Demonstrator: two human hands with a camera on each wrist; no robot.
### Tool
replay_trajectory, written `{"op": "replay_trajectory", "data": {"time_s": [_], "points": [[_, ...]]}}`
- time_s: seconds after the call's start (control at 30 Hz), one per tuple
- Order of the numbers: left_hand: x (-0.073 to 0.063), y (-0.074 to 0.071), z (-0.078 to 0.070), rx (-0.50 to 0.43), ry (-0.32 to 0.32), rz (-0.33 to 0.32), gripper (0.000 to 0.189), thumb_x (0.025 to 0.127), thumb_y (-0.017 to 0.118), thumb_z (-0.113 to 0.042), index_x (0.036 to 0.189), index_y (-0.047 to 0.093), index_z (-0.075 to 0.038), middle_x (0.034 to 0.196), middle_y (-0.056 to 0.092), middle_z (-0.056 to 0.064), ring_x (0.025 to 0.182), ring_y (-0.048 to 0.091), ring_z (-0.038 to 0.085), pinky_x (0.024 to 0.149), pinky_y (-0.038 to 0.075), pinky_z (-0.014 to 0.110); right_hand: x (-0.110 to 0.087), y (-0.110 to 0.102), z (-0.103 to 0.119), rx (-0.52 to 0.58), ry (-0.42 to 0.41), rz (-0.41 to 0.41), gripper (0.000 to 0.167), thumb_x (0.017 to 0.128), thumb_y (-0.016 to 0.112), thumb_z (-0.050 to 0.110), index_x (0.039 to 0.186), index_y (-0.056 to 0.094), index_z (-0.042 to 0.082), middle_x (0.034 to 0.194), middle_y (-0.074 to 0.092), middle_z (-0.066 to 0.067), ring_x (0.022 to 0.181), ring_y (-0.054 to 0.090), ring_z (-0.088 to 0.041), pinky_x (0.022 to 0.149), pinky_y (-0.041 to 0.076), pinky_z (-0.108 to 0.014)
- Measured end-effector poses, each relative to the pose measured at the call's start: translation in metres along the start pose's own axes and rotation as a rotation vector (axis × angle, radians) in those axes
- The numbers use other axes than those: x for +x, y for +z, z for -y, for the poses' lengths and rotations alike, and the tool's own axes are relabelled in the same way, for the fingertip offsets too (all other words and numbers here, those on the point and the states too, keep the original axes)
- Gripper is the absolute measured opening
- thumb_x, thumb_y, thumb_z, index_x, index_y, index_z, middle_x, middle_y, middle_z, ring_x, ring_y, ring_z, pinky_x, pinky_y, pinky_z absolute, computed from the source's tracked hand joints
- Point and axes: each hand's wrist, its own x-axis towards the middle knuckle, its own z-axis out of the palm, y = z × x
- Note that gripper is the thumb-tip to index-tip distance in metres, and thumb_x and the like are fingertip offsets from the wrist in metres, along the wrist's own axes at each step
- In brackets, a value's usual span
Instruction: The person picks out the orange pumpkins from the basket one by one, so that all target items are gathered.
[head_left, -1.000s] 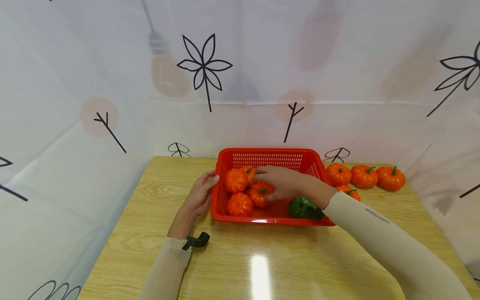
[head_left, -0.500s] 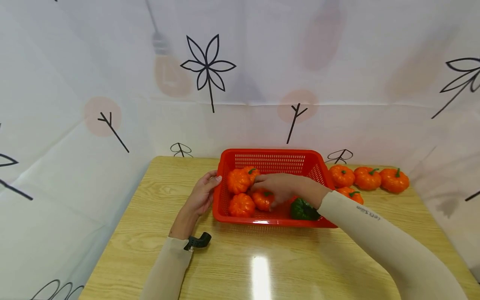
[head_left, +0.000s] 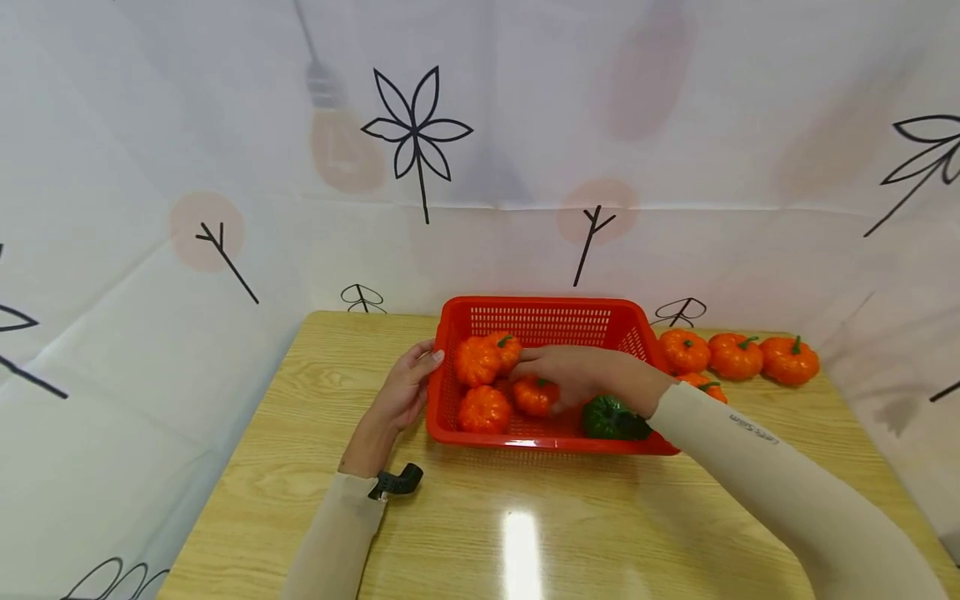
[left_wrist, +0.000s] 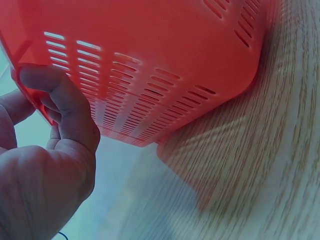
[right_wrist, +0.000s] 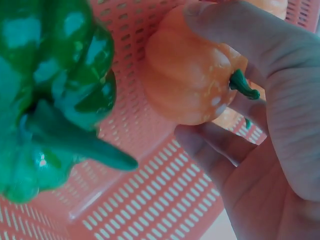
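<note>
My left hand (head_left: 405, 390) grips the left rim of a red plastic basket (head_left: 551, 444), thumb on top and fingers curled under the edge in the left wrist view. Inside the basket, my right hand (head_left: 572, 375) holds a small orange pumpkin (right_wrist: 192, 75) between thumb and fingers, its green stem facing the palm. Three more orange pumpkins crowd the basket's left end, one of them the front pumpkin (head_left: 484, 410). A green pumpkin (head_left: 606, 418) with a thick stem lies at the right end, beneath my right wrist.
Right of the basket, several orange pumpkins (head_left: 736, 357) sit on the wooden table (head_left: 315, 350), one partly hidden behind the right sleeve. A white patterned cloth (head_left: 480, 150) hangs behind and at both sides.
The pumpkin in my right hand has shifted slightly right, away from the others in the basket. My left hand stays on the rim.
</note>
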Motion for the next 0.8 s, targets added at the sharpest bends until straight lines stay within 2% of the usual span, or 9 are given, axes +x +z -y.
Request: {"op": "replay_trajectory", "data": {"time_s": [0.23,0.4,0.63,0.8], "points": [[-0.001,0.0,-0.002,0.015,-0.008,-0.007,0.037,0.111,0.054,-0.009,0.146,0.042,-0.002,0.127,0.062,0.01,0.106,0.069,0.016,0.089,0.063,0.029,-0.017,-0.011,0.002,0.011,0.009,-0.035,0.066,0.089,0.086,0.022,0.148,0.059,0.013,0.151,0.053,-0.008,0.135,0.056,-0.031,0.115,0.048,-0.051],[-0.001,0.0,-0.002,0.021,-0.003,-0.003,0.039,0.112,0.054,-0.01,0.147,0.041,-0.001,0.128,0.061,0.01,0.107,0.069,0.016,0.089,0.063,0.029,-0.029,-0.019,0.003,0.022,0.018,-0.071,0.065,0.089,0.084,0.023,0.148,0.059,0.013,0.147,0.055,-0.008,0.129,0.059,-0.031,0.111,0.051,-0.052],[-0.001,-0.002,-0.001,0.016,-0.014,-0.002,0.039,0.112,0.054,-0.011,0.147,0.041,-0.001,0.128,0.061,0.01,0.107,0.069,0.015,0.09,0.063,0.029,-0.049,-0.024,0.006,0.055,0.021,-0.121,0.065,0.09,0.082,0.022,0.15,0.057,0.015,0.143,0.055,-0.004,0.12,0.06,-0.024,0.104,0.055,-0.049],[-0.002,0.0,-0.001,0.003,-0.016,-0.005,0.038,0.112,0.053,-0.009,0.147,0.041,-0.002,0.126,0.062,0.009,0.106,0.069,0.015,0.089,0.063,0.029,-0.065,-0.024,0.006,0.115,0.044,-0.159,0.066,0.092,0.082,0.022,0.152,0.056,0.017,0.148,0.052,-0.001,0.121,0.059,-0.02,0.103,0.054,-0.048]]}}
